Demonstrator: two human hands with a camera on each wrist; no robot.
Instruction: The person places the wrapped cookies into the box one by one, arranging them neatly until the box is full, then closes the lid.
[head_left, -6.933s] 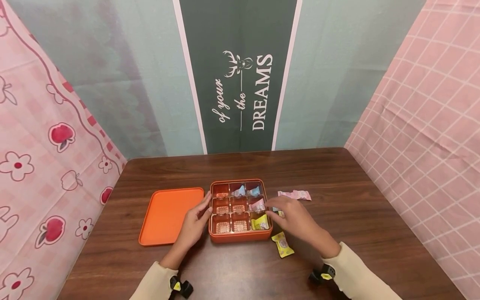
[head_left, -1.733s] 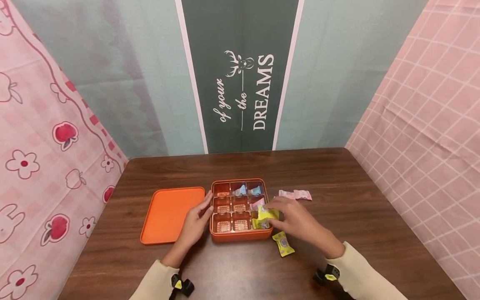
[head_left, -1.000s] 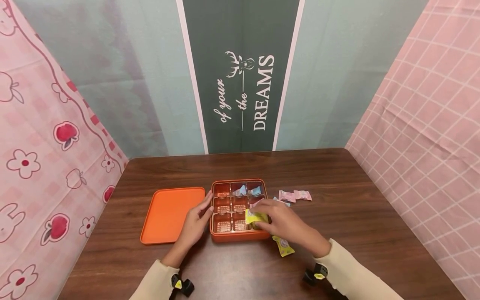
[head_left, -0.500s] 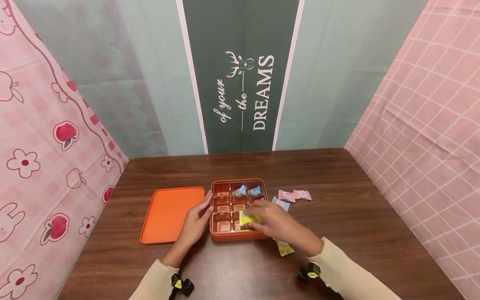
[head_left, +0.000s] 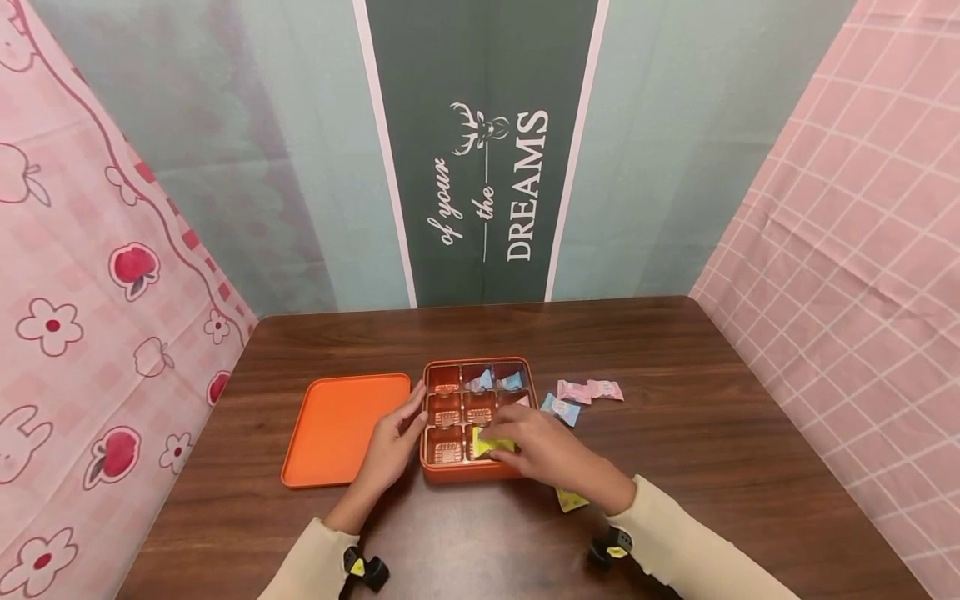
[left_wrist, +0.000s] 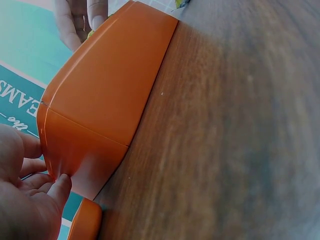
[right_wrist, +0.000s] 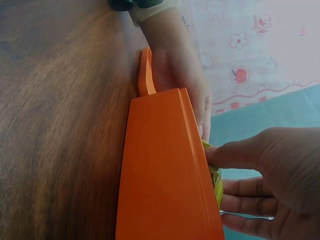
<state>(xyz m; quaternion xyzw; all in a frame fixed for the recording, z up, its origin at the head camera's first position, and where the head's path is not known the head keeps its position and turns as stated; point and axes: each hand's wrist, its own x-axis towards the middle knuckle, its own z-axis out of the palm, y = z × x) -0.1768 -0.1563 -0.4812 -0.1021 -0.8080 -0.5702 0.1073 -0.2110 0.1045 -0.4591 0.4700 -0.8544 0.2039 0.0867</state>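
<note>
Your hands were apart, one at each side of the orange box (head_left: 474, 473), which stood about midway between the counter's (head_left: 675, 375) left and right edges. Your left hand (head_left: 392, 446) rested against the box's left wall, its fingers and thumb touching the wall without closing round it. Your right hand (head_left: 546, 443) pinched a yellow candy (head_left: 491, 442) between thumb and fingers at the middle compartment of the row farthest from the counter's far edge; you could not tell whether the candy touched the bottom.

In the row closest to the far edge, blue candies sat in the middle (head_left: 480, 381) and right (head_left: 512, 381) compartments. A pink candy (head_left: 522, 401) showed partly past your hand in the right compartment of the middle row.

The lid (head_left: 341, 433) lay flat just beside the box, toward the counter's left edge. Toward the right edge lay a loose blue candy (head_left: 561, 409) and, a little nearer the far edge, two loose pink candies (head_left: 589, 390). Another yellow candy (head_left: 572, 500) lay partly hidden beneath your right forearm.
</note>
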